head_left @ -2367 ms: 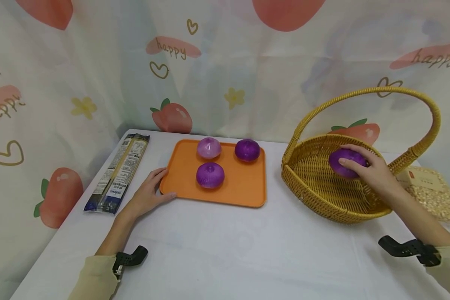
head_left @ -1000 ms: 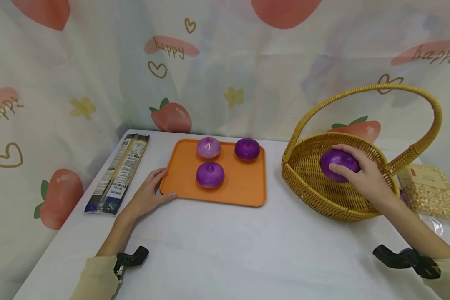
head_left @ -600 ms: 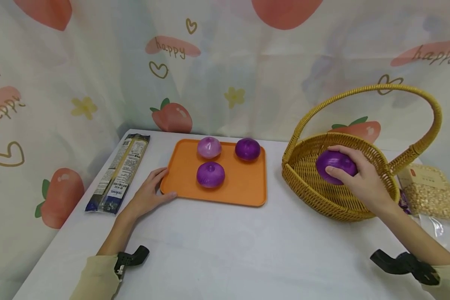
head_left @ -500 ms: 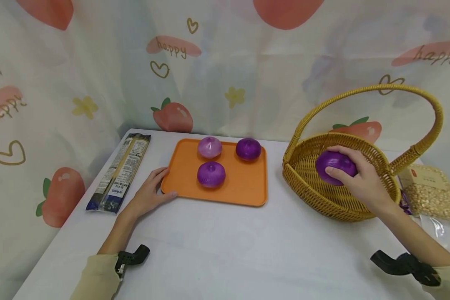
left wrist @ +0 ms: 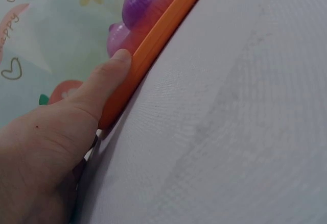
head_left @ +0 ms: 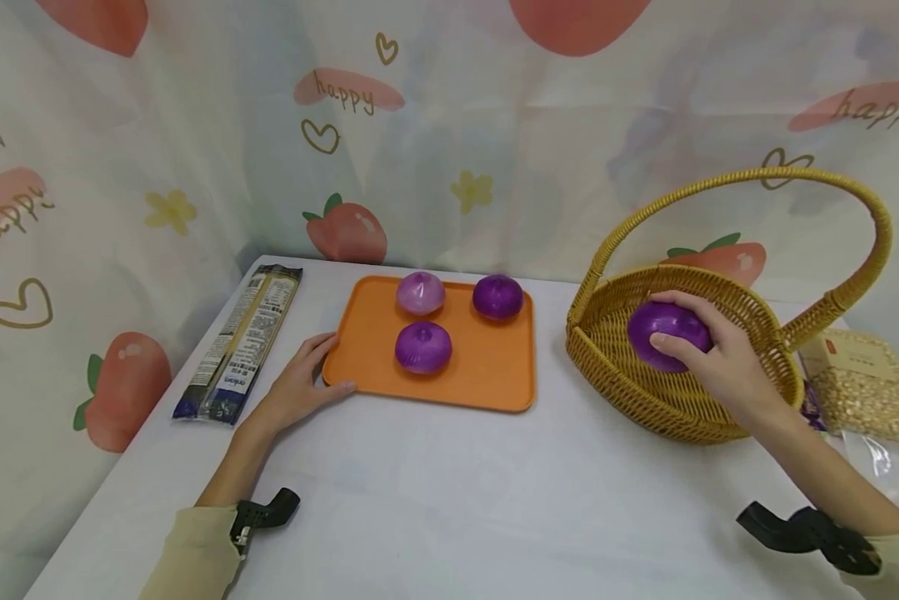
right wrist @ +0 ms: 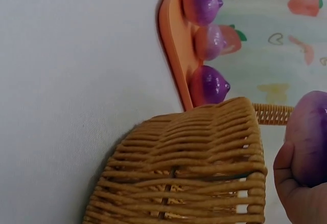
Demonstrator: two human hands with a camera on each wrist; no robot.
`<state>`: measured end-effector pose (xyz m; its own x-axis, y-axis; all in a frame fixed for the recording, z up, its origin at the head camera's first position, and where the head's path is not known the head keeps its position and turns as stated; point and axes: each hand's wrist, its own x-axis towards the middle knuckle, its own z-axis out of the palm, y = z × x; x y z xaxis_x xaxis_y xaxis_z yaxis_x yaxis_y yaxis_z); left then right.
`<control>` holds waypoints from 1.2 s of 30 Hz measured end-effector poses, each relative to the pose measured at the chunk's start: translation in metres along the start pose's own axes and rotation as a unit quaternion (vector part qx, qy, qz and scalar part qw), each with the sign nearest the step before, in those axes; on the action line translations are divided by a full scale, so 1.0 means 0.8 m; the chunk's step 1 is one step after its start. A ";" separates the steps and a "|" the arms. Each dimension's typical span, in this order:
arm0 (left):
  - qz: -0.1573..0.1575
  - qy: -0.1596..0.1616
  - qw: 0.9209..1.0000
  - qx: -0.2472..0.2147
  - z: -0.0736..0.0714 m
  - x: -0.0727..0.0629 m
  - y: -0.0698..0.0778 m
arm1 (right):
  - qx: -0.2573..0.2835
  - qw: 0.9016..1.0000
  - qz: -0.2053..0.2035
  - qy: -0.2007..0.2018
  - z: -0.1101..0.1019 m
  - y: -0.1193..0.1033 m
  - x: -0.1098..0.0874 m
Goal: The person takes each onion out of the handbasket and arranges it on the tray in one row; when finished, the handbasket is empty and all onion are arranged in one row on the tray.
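Observation:
A purple onion [head_left: 669, 336] is in my right hand [head_left: 726, 358], thumb on its near side and fingers over the top. It is held over the opening of the wicker basket [head_left: 629, 408]; in the right wrist view the onion [right wrist: 309, 137] appears beyond the woven rim. My left hand [head_left: 295, 392] holds the left front corner of an orange tray [head_left: 486, 375], and its thumb [left wrist: 115, 68] lies on the rim in the left wrist view. On the tray sit a pale purple onion [head_left: 420, 293], a dark purple onion [head_left: 497, 297] and a mid-purple onion [head_left: 423, 347].
A long printed packet [head_left: 239, 350] lies left of the tray. Right of the basket is a clear bag of pale grains [head_left: 865, 392], partly behind my forearm. The basket's tall handle [head_left: 756, 175] arches over its opening. A patterned curtain [head_left: 434, 125] hangs behind the white table [head_left: 449, 500].
My right hand has carried the onion a little left and nearer over the basket, then hardly moved in the last half second. The left hand stays at the tray corner.

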<state>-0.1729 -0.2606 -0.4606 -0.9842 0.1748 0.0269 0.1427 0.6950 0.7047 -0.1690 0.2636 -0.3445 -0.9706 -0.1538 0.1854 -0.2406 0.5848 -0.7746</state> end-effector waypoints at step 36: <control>-0.002 0.002 1.000 0.005 0.000 -0.002 0.003 | 0.014 0.998 -0.023 -0.062 0.044 -0.047 -0.005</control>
<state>-0.1712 -0.2592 -0.4593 -0.9853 0.1691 0.0263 0.1393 0.7033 0.6971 -0.1556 0.2137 -0.3373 -0.9490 -0.2793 0.1461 -0.2835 0.5533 -0.7833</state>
